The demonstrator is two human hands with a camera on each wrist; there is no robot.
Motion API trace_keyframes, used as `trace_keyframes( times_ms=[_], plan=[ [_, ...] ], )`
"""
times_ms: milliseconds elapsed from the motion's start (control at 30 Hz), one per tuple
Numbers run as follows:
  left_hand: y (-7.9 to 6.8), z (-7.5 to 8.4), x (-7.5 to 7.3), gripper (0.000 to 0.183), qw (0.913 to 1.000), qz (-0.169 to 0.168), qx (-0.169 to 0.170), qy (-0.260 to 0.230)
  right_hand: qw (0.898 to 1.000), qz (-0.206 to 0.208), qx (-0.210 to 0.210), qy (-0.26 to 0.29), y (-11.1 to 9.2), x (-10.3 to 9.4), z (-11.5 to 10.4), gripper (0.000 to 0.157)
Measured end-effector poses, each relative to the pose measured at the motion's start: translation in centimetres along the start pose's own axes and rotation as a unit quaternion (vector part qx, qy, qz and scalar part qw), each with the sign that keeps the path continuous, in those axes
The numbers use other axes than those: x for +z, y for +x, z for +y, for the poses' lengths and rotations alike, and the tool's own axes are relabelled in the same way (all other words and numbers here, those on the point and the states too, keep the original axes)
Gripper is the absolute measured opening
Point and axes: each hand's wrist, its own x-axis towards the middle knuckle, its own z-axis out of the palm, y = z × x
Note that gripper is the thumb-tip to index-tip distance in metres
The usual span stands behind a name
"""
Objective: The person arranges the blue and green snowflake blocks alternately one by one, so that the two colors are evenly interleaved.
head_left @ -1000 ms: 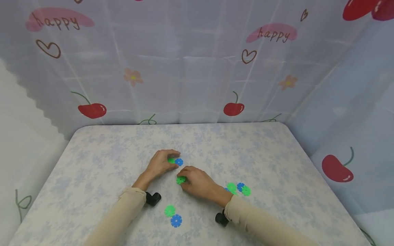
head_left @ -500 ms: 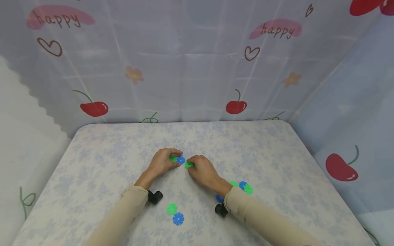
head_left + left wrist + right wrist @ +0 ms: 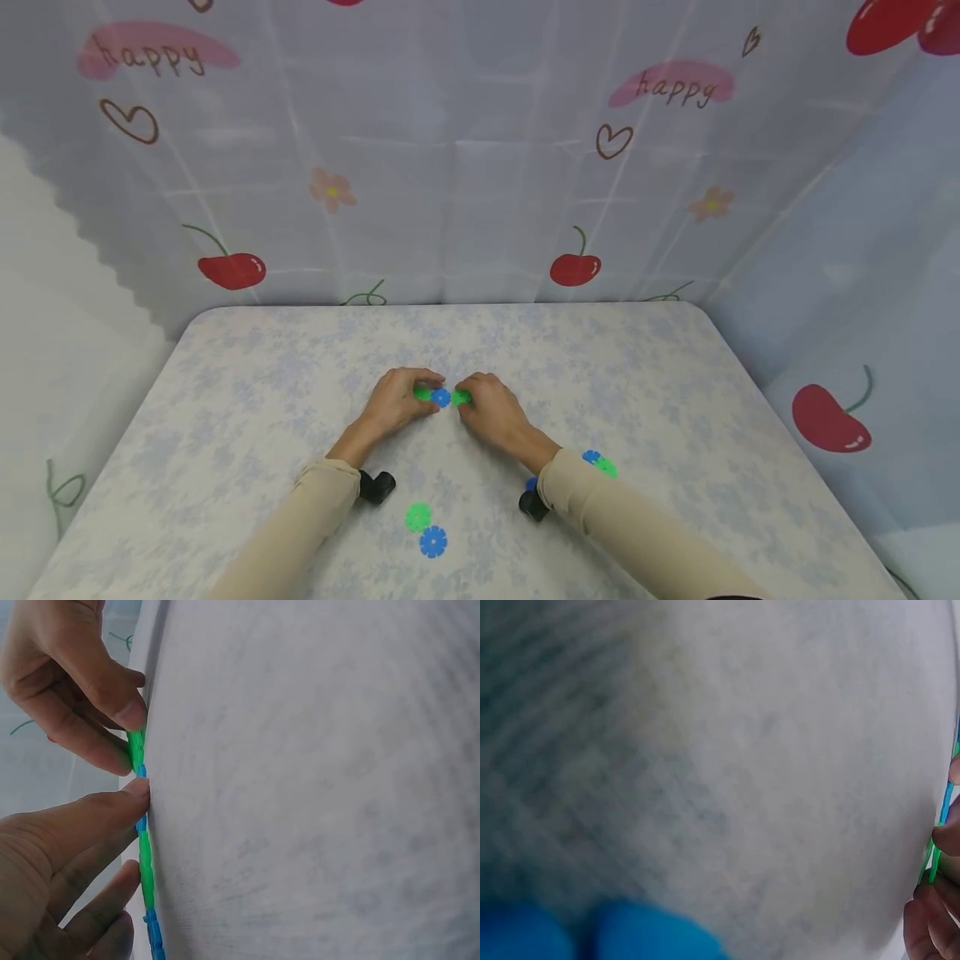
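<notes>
My left hand (image 3: 396, 395) pinches a blue notched plastic disc (image 3: 440, 398) between thumb and fingers near the table's middle. Linked behind it is a green disc (image 3: 145, 870), followed by another blue disc (image 3: 154, 934); this row stands edge-on in the left wrist view. My right hand (image 3: 495, 410) pinches a green notched disc (image 3: 461, 397) by its edge, facing the blue one. In the left wrist view the two rims meet or nearly meet; whether their slots interlock I cannot tell. Only the fingertips of my right hand show in the right wrist view.
Nearer on the patterned tabletop (image 3: 285, 367) lie a loose green disc (image 3: 418, 517) and a blue disc (image 3: 433, 542). Beside my right forearm are a blue disc (image 3: 592, 457) and a green disc (image 3: 605, 467). Another blue disc (image 3: 532, 483) is partly hidden by my right wrist.
My right hand has carried its green disc away from me and slightly right, up to the blue disc in my left hand. The left hand has stayed almost in place.
</notes>
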Motion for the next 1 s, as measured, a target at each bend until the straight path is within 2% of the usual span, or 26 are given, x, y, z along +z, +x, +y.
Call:
trace_keyframes(
  times_ms=[267,467,1000],
  plan=[
    [0.28,-0.24,-0.21,0.042,0.9999,0.010,0.005,0.010,1.000,0.007,0.006,-0.001,0.41,-0.01,-0.30,0.025],
    [0.01,-0.10,0.22,0.042,0.9999,0.000,-0.011,0.004,1.000,0.000,0.013,-0.004,0.06,0.36,-0.02,0.026],
    [-0.06,-0.03,0.14,0.040,0.9999,0.009,-0.011,-0.007,1.000,0.011,0.016,-0.012,0.08,0.52,-0.13,0.027]
  ],
)
